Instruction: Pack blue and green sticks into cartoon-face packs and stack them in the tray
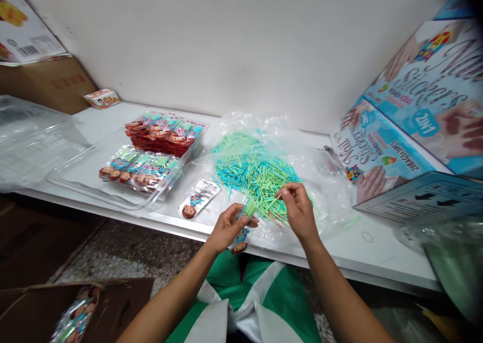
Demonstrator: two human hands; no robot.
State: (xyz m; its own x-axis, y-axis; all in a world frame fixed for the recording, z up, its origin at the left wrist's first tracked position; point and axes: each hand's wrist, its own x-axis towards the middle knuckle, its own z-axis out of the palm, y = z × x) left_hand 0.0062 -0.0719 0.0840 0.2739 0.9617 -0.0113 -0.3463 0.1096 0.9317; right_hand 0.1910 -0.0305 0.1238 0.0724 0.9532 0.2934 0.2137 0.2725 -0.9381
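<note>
My left hand [228, 227] is closed around a small bundle of green sticks [249, 208] and a packet with a cartoon face [239, 243] that hangs below it. My right hand [298, 207] pinches a single green stick [277, 198] just right of the bundle. Both hands hover over the near edge of a heap of blue and green sticks [252, 169] lying on a clear plastic bag [324, 192] on the white table [377, 252].
A flat packet with a cartoon face [196, 199] lies left of the heap. Clear trays [75, 177] hold stacked packets [139, 164] and red packets [162, 132]. Nail-sticker boxes [381, 152] stand at right. Cardboard boxes [45, 81] sit far left, another carton [56, 308] on the floor.
</note>
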